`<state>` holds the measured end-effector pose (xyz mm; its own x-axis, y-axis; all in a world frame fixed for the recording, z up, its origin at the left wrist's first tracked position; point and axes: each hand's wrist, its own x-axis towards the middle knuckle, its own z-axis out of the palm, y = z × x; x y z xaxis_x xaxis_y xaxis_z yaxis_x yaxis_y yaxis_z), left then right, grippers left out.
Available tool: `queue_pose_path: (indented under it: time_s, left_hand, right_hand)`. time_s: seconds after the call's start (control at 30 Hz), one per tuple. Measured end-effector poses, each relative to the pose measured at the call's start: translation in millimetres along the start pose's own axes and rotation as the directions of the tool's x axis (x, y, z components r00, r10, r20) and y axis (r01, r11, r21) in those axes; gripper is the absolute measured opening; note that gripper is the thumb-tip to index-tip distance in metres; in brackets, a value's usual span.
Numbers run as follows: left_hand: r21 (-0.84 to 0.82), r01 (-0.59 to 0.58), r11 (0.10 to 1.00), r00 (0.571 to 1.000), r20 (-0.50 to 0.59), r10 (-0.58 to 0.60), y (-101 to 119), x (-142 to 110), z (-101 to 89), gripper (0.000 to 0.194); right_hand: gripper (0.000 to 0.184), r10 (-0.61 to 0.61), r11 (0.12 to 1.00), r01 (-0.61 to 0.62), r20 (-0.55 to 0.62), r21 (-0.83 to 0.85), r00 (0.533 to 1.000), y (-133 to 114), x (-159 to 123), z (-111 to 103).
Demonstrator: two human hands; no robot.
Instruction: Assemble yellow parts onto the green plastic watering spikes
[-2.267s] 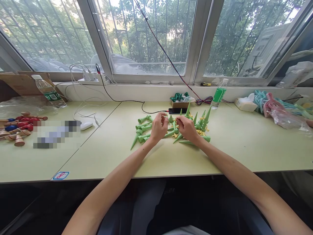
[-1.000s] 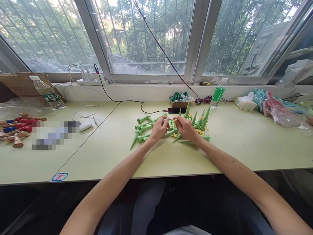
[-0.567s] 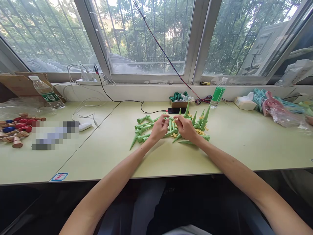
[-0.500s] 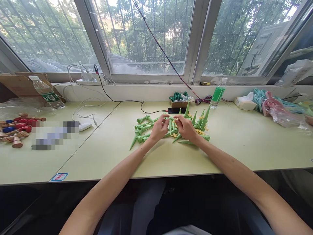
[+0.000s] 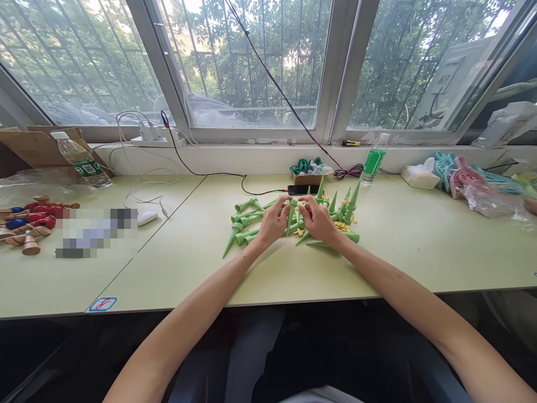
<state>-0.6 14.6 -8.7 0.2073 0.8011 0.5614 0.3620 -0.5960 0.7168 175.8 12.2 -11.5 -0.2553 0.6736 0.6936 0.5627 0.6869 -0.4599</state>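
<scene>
A green plastic plant watering spike (image 5: 291, 217) hangs point down from the fingers of my left hand (image 5: 274, 221), which is closed on its wide ribbed top. Just to the right, my right hand (image 5: 318, 219) is closed in a pinch near the spike's top; whatever its fingertips hold, if anything, is too small to make out. Several more green spikes (image 5: 237, 228) lie to the left of my hands. Others stand point up (image 5: 353, 202) on the right, among small yellow plastic pieces (image 5: 344, 227).
A dark phone (image 5: 302, 190) on a cable and a small box of green material (image 5: 311, 178) sit behind the pile. Water bottles stand right (image 5: 375, 160) and left (image 5: 81, 159). Wooden toys (image 5: 31, 224) lie far left; a tissue box (image 5: 420, 174) and pink and blue plastic items lie right.
The spike in my left hand has tilted, its point swinging slightly to the left. Both hands stay almost in place.
</scene>
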Motion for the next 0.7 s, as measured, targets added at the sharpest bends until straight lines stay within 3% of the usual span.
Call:
queue_pose_path:
  time_s: [0.37,0.57,0.7]
  left_hand:
    - [0.049,-0.061,0.997,0.998,0.027,0.060,2.2,-1.1,3.0,0.029]
    - [0.119,-0.127,0.985,0.988,0.098,0.116,-0.9,-2.4,4.0,0.055]
    - [0.141,-0.151,0.979,0.984,0.116,0.135,-2.4,-3.6,5.5,0.059]
  right_hand:
    - [0.025,0.011,1.000,-0.012,-0.015,-0.011,1.000,3.8,0.0,0.3]
    - [0.026,0.006,1.000,-0.006,-0.007,-0.011,1.000,-0.5,0.6,-1.0]
    - [0.026,-0.007,0.999,0.008,0.016,-0.032,1.000,-3.4,0.4,-2.3]
